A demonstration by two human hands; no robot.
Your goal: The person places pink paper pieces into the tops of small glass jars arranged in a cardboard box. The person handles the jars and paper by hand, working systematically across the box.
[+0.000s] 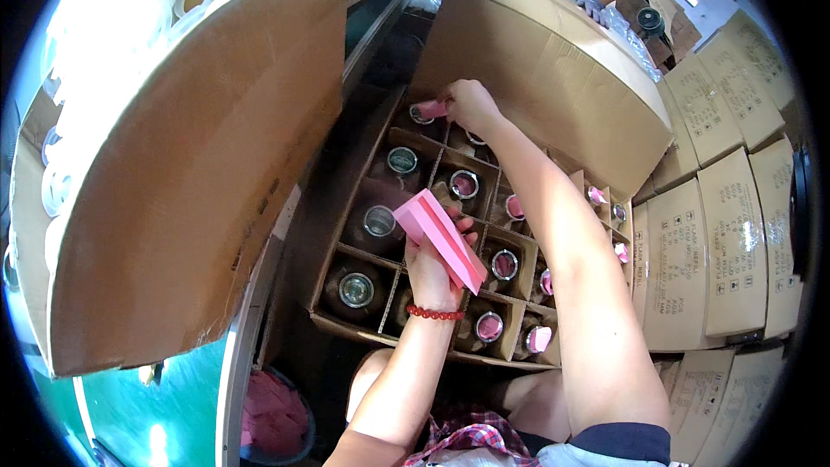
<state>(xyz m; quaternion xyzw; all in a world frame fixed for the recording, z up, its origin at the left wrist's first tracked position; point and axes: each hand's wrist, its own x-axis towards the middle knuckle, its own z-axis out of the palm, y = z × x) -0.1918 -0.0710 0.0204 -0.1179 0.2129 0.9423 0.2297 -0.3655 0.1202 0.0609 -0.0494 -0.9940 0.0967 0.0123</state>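
Left grip (430,272) clenched on pink slip stack (441,238), long axis slanting down-right; right grip (469,104) pinching pink slip (430,109).

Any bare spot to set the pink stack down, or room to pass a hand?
Hardly any. The divided carton is full: a jar in every visible cell. Left hand holds the pink stack; right hand is at the far row. Stacked boxes crowd the right.

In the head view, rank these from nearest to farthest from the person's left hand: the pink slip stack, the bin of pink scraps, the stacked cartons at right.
1. pink slip stack: held in the left hand.
2. bin of pink scraps: lower left, floor.
3. stacked cartons: far right.
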